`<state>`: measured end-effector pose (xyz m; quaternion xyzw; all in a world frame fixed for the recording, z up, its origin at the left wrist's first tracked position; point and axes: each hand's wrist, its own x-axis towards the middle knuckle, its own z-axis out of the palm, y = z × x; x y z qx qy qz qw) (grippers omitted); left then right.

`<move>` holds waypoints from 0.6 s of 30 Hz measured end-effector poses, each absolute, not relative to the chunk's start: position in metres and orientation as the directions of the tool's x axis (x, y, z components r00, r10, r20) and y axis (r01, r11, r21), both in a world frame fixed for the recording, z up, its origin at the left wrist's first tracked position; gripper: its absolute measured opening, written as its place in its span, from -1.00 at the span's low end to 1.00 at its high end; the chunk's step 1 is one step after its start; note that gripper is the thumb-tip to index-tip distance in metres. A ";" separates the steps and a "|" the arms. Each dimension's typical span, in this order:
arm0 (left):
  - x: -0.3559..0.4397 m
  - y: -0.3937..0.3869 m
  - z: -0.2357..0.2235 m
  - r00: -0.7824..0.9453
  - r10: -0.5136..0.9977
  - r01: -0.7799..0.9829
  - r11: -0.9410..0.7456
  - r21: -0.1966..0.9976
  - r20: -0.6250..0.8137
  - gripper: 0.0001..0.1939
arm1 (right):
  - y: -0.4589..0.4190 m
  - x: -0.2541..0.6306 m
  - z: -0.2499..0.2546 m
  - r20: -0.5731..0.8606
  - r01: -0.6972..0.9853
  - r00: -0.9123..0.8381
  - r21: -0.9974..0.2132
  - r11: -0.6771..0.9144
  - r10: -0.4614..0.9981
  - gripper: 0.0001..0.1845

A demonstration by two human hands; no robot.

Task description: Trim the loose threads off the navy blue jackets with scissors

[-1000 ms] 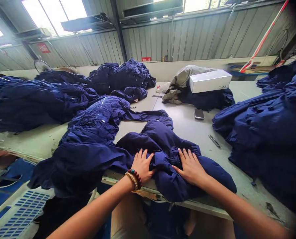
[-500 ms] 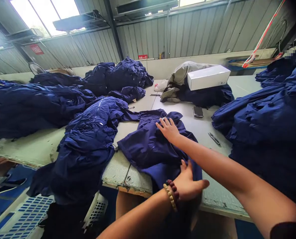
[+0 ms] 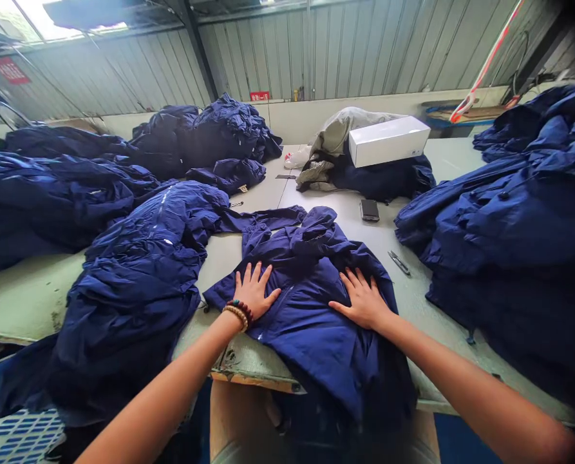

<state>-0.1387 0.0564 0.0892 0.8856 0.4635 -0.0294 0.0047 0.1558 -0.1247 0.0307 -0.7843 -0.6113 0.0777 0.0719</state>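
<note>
Left hand: our left hand (image 3: pixel 253 291) lies open and flat, fingers spread, pressing on the cloth without pinching any of it; beaded bracelets (image 3: pixel 237 314) circle the wrist.

Right hand: our right hand (image 3: pixel 362 299) is just as open, palm down and fingers fanned, pressing on the same garment and gripping nothing.

Garment: the navy jacket (image 3: pixel 311 335) lies on the bench (image 3: pixel 345 222) between our hands, its lower part hanging over the front edge. A bunched collar or hood sits toward the far side, and a sleeve reaches left.

Change: a moment ago our arms were stretched apart, one reaching across the cloth; now both palms are back on it, side by side. The jacket is spread wider and flatter than when it sat in a heap.

Nearby on the bench: thread snips (image 3: pixel 399 262) lie just right of the jacket, and a phone (image 3: pixel 369 209) lies beyond it. Further back, a white box (image 3: pixel 388 140) sits on a heap of clothing (image 3: pixel 384 180).

Either side: a navy garment pile (image 3: pixel 132 303) lies on our left and another (image 3: pixel 504 225) on our right.
</note>
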 end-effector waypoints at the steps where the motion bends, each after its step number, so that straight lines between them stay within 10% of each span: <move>1: -0.135 0.046 0.081 0.526 0.850 0.850 -0.527 -0.020 -0.034 -0.16 | -0.114 0.170 0.032 -0.039 0.958 0.205 -0.198 -0.209 0.978 0.15; 6: -0.110 -0.045 0.074 0.401 0.908 0.916 -0.393 0.084 -0.123 -0.13 | -0.063 0.238 0.043 -0.059 0.990 0.040 -0.132 -0.048 0.997 0.15; 11: -0.112 -0.103 0.096 0.702 0.640 0.685 -0.489 0.539 -0.312 0.07 | -0.038 0.253 0.039 -0.044 0.986 0.095 -0.133 -0.100 0.995 0.04; 14: -0.128 -0.074 0.113 0.746 0.664 0.510 -0.529 0.678 -0.044 -0.27 | -0.043 0.243 0.026 -0.006 0.976 0.166 -0.142 -0.165 0.986 -0.03; 18: -0.173 0.014 0.136 0.529 0.744 0.548 -0.667 0.504 0.408 -0.59 | -0.056 0.241 0.007 0.055 0.954 0.233 -0.205 -0.217 0.971 -0.07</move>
